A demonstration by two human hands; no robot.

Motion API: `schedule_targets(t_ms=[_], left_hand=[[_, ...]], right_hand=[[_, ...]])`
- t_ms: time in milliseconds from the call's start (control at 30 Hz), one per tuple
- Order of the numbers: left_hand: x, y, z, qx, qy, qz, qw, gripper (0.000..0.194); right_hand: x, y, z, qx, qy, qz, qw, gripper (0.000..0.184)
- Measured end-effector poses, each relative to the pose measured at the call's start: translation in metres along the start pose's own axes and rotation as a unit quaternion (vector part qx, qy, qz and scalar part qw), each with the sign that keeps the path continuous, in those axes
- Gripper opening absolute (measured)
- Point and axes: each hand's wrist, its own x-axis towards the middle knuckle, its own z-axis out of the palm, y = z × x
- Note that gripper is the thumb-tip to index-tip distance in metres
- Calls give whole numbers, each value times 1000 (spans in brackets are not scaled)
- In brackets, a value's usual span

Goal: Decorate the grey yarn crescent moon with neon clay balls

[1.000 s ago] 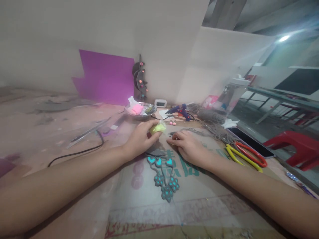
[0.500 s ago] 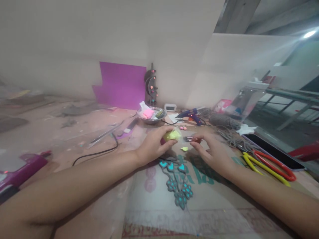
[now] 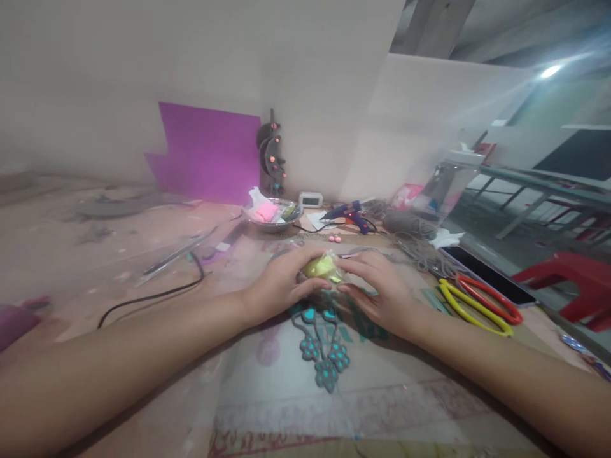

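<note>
My left hand [image 3: 279, 283] is closed around a clear plastic bag of yellow clay [image 3: 321, 266], thumb in front and fingers behind. From the other side, my right hand [image 3: 389, 292] comes up to the bag with thumb and forefinger apart. The forefinger reaches the bag's edge; whether it grips the plastic is unclear. A small yellow piece of clay [image 3: 335, 278] shows between the two hands. Just below them lies a dark grey hanging ornament [image 3: 326, 374] with turquoise hearts and flowers, its top partly shaded by my hands.
Behind my hands stand a metal bowl [image 3: 274, 222] with pink clay, a small digital clock [image 3: 310, 200] and a blue glue gun [image 3: 351, 215]. Two pink beads [image 3: 335, 238] lie nearer. To the right are red-and-yellow-handled pliers [image 3: 477, 308] and a phone [image 3: 487, 273]. A black cable [image 3: 153, 296] curves at left.
My right hand has moved left to the bag. The small brown-handled tool it held no longer shows in its fingers. The view has shifted to the right.
</note>
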Motion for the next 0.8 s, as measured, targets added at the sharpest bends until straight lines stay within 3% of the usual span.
schedule_targets(t_ms=[200,367,567,800], left_hand=[[0,-2,0,19,6,5,1000,44],[0,-3,1,11,17,6,1000,43],[1,-3,1,13,46,-19,999,40],[1,-3,1,6,0,13,1000,37]], right_hand=[[2,-1,-1,-60,-12,-11,998,43],[5,-5,1,-75,-57,-3,996,34],[5,-3,-5,-28,-15,-11,999,37],[0,2,1,-15,-6,-15,1000,35]])
